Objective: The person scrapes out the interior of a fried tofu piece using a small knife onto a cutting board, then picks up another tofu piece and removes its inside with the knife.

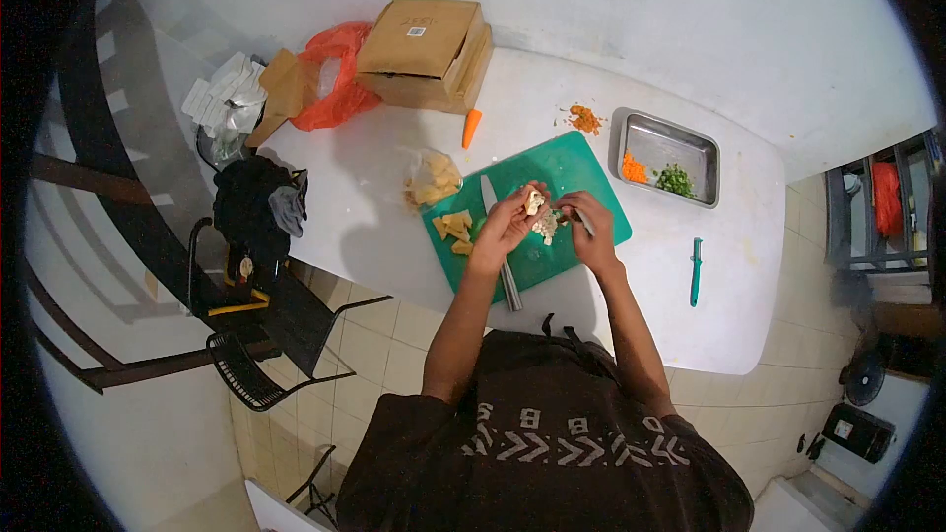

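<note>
My left hand (505, 222) is closed around a pale cream-coloured chunk (533, 202), whose kind I cannot make out. Close beside it, my right hand (593, 233) grips a thin metal tool (585, 221), mostly hidden by the fingers. Both hands are above a green cutting board (576, 163). Pale crumbly bits (545, 227) lie on the board beneath them. A knife (509, 281) with a metal handle lies across the board, partly under my left hand. Yellowish chunks (453, 225) sit at the board's left edge, next to a clear bag (432, 177) of similar pieces.
A metal tray (695, 133) at the right holds chopped orange bits and chopped greens. Nearby lie orange scraps (583, 119) and a green peeler (697, 273). A carrot piece (472, 128), a cardboard box (422, 44) and a red plastic bag (340, 89) stand toward the back left.
</note>
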Demonstrator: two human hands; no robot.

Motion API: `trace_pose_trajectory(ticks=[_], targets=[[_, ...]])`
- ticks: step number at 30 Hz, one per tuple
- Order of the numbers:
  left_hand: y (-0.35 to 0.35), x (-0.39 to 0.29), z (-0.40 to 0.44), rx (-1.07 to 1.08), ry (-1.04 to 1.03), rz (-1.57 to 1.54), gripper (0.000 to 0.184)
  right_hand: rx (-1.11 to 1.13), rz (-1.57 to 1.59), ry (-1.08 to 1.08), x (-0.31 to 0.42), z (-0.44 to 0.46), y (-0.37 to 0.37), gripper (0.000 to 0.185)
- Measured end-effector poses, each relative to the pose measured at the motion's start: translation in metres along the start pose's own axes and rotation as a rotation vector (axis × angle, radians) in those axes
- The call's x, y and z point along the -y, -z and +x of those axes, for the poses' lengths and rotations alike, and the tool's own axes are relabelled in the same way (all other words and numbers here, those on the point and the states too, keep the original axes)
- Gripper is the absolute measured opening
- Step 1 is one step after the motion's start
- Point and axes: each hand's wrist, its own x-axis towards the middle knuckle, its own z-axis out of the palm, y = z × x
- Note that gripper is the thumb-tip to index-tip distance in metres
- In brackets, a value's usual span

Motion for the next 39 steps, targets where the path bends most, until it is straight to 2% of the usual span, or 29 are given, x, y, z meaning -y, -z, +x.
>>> trace_pose_trajectory(ticks=[8,12,14,17,20,28,31,39], targets=[[-0.006,-0.004,0.003,0.019,0.036,-0.025,0.035,0.041,-0.088,0.101,-0.001,0.001,-0.001,0.045],[-0.006,-0.003,0.003,0.015,0.012,-0.009,0.035,0.084,-0.114,0.099,0.003,0.001,0.005,0.045],[-0.008,-0.003,0.003,0.004,0.003,0.006,0.035,0.106,-0.098,0.019,0.004,0.001,0.007,0.043],[-0.006,0.000,0.007,0.012,0.020,-0.083,0.034,0.056,-0.163,0.131,0.005,0.002,-0.001,0.040],[-0.001,0.006,0.013,0.084,0.016,-0.149,0.030,0.088,-0.186,0.116,0.010,-0.001,-0.005,0.040],[-0.013,0.006,0.011,-0.065,-0.005,-0.051,0.033,0.108,-0.155,0.081,0.001,-0.001,0.003,0.040],[-0.016,0.008,0.011,0.007,-0.051,-0.019,0.033,0.084,-0.165,0.107,0.005,0.001,0.001,0.043],[-0.014,0.009,0.015,-0.035,-0.082,0.031,0.032,0.095,-0.113,0.048,0.008,0.000,0.005,0.045]])
